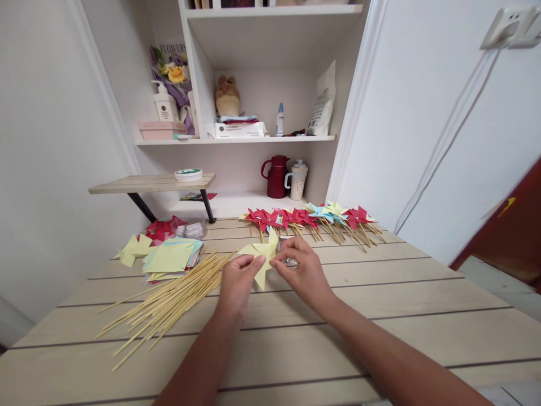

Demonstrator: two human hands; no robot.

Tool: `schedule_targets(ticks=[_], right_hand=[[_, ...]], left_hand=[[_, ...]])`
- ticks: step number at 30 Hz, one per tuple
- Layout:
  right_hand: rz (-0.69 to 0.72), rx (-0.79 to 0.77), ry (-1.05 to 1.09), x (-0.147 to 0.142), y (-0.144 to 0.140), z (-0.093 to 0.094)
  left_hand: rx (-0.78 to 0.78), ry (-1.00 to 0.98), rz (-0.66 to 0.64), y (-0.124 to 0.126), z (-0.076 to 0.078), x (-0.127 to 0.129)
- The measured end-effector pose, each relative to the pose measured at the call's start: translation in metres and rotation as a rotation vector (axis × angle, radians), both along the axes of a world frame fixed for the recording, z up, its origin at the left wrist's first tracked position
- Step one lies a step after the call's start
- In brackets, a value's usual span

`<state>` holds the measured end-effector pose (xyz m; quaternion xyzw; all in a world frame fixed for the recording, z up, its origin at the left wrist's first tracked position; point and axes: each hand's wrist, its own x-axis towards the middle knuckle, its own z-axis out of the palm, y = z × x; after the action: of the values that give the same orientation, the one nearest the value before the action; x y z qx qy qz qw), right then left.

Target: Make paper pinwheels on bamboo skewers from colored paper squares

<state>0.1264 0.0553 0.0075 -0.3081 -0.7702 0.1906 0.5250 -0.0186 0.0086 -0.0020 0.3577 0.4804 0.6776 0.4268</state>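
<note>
Mid-batch: both hands, left (237,280) and right (301,269), pinch a yellow pinwheel (261,255) just above the table (380,316), finished pinwheels (313,217) lined up behind, sticks (169,301) and paper squares (171,256) still stacked left.

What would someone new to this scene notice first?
Probably the yellow paper pinwheel at the table's centre, pinched between the left hand and the right hand. Behind it a row of finished pinwheels, mostly red, lines the far edge. A pile of wooden sticks fans out at left.
</note>
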Motion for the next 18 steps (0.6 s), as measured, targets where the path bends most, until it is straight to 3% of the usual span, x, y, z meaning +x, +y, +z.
schedule_targets(ticks=[9, 18], right_hand=[[0.019, -0.047, 0.084, 0.005, 0.007, 0.001], [0.186, -0.407, 0.169, 0.011, 0.016, 0.003]], left_hand=[[0.042, -0.024, 0.074, 0.000, 0.002, -0.004], [-0.029, -0.119, -0.115, -0.001, 0.002, -0.004]])
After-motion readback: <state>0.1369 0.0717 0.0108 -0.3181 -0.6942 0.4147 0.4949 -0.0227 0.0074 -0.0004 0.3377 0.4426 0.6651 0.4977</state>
